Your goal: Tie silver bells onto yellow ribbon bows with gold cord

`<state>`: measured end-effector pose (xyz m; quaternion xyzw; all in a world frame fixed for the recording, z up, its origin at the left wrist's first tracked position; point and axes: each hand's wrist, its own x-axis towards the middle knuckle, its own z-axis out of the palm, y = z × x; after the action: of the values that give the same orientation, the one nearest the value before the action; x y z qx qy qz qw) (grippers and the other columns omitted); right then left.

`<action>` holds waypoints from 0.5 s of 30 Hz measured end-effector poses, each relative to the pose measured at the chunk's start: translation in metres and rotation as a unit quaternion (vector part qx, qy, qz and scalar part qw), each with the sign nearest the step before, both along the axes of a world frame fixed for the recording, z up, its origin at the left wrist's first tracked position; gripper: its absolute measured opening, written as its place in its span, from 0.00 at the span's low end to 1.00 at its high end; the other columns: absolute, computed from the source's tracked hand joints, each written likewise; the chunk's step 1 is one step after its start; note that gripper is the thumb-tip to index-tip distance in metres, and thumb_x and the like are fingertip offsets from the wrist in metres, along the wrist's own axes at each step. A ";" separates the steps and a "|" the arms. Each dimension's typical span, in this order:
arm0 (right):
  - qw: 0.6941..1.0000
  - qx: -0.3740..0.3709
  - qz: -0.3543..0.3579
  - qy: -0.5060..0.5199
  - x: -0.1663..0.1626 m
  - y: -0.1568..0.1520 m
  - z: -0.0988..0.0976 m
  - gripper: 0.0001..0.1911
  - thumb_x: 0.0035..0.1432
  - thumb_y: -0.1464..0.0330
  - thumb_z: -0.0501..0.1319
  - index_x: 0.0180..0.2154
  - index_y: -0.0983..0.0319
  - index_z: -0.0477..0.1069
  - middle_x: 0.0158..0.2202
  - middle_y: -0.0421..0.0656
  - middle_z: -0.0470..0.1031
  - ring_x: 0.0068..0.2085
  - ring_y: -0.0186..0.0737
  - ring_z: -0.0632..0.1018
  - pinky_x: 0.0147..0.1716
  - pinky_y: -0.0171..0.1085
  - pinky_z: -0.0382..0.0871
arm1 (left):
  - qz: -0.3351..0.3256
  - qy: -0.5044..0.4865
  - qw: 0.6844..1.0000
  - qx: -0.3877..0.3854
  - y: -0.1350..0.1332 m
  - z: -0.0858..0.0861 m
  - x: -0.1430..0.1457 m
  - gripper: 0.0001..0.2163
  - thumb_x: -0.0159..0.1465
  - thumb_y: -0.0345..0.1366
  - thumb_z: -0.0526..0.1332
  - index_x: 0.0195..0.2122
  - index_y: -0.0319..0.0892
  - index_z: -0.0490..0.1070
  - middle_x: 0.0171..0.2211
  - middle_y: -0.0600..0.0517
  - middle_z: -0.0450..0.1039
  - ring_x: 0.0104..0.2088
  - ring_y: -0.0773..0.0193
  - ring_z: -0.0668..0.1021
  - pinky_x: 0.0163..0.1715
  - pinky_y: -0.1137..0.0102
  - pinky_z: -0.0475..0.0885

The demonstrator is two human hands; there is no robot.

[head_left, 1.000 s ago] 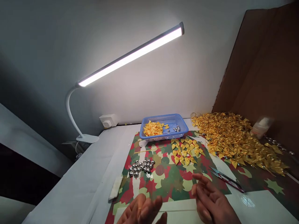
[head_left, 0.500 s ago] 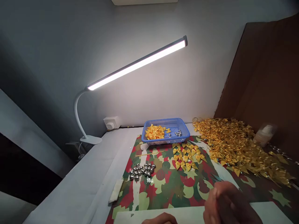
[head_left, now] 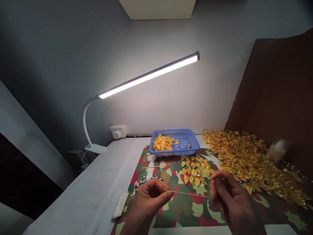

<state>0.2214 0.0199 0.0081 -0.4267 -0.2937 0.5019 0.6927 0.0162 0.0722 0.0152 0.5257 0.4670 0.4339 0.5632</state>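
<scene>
My left hand [head_left: 151,197] and my right hand [head_left: 226,195] are raised over the patterned mat [head_left: 179,212], each pinching one end of a thin gold cord [head_left: 190,193] stretched taut between them. Just beyond the cord lies a small group of yellow ribbon bows [head_left: 195,168]. A cluster of silver bells [head_left: 144,181] sits partly hidden behind my left hand.
A blue basket [head_left: 174,150] with yellow bows and a few bells stands at the back. A large heap of gold bows [head_left: 254,160] fills the right side beside a small bottle [head_left: 277,150]. A lit desk lamp [head_left: 149,76] clamps at left. Brown cardboard [head_left: 281,98] leans at right.
Both hands have risen from the bottom edge into view and now hold the gold cord stretched between them. The camera has tilted up a little.
</scene>
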 end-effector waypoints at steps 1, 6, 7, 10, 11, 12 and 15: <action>1.000 -0.007 0.004 -0.001 0.001 0.002 -0.006 0.19 0.51 0.51 0.71 0.34 0.58 0.72 0.22 0.35 0.68 0.21 0.26 0.64 0.20 0.24 0.58 | -0.001 -0.016 1.000 -0.013 -0.001 -0.002 -0.001 0.13 0.51 0.36 0.74 0.19 0.41 0.69 0.23 0.56 0.71 0.26 0.68 0.70 0.27 0.75 0.67; 0.998 -0.043 -0.015 0.033 -0.005 -0.002 -0.025 0.22 0.45 0.51 0.75 0.34 0.58 0.73 0.22 0.35 0.67 0.22 0.26 0.64 0.21 0.24 0.60 | -0.010 -0.059 0.996 -0.059 -0.006 -0.017 -0.007 0.15 0.46 0.37 0.76 0.18 0.40 0.69 0.22 0.55 0.72 0.24 0.69 0.68 0.25 0.75 0.63; 0.998 -0.051 -0.019 0.039 -0.007 -0.003 -0.027 0.23 0.44 0.51 0.75 0.34 0.58 0.73 0.22 0.35 0.67 0.23 0.26 0.64 0.22 0.23 0.61 | -0.012 -0.063 0.996 -0.061 -0.005 -0.020 -0.009 0.16 0.46 0.37 0.77 0.18 0.40 0.69 0.22 0.55 0.71 0.24 0.69 0.67 0.25 0.75 0.62; 0.997 -0.065 -0.025 0.033 -0.008 -0.004 -0.028 0.24 0.42 0.49 0.75 0.32 0.59 0.74 0.22 0.35 0.66 0.24 0.26 0.66 0.24 0.22 0.64 | -0.020 -0.067 0.996 -0.059 -0.004 -0.029 -0.013 0.18 0.44 0.39 0.78 0.18 0.40 0.68 0.20 0.56 0.69 0.22 0.70 0.66 0.23 0.75 0.59; 0.997 -0.063 -0.030 0.028 -0.007 -0.003 -0.028 0.24 0.42 0.49 0.75 0.32 0.60 0.74 0.22 0.35 0.66 0.24 0.26 0.67 0.25 0.22 0.65 | -0.022 -0.067 0.996 -0.058 -0.004 -0.031 -0.015 0.18 0.43 0.39 0.78 0.18 0.40 0.69 0.20 0.57 0.69 0.22 0.70 0.66 0.23 0.75 0.58; 0.997 -0.058 -0.037 0.022 -0.005 -0.002 -0.028 0.24 0.42 0.49 0.75 0.32 0.59 0.74 0.22 0.35 0.66 0.24 0.25 0.67 0.25 0.22 0.66 | -0.023 -0.067 0.996 -0.058 -0.004 -0.032 -0.017 0.17 0.43 0.39 0.79 0.19 0.40 0.69 0.20 0.57 0.69 0.22 0.70 0.65 0.23 0.75 0.57; 0.996 -0.036 -0.080 0.000 0.007 0.002 -0.029 0.24 0.41 0.49 0.75 0.33 0.58 0.75 0.22 0.34 0.67 0.23 0.25 0.66 0.23 0.22 0.65 | -0.022 -0.063 0.996 -0.064 -0.008 -0.034 -0.023 0.17 0.43 0.40 0.79 0.22 0.40 0.71 0.20 0.58 0.68 0.22 0.71 0.64 0.23 0.75 0.56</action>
<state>0.2279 0.0221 -0.0209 -0.4738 -0.2402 0.4551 0.7146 -0.0068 0.0645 -0.0188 0.4705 0.4454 0.4228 0.6336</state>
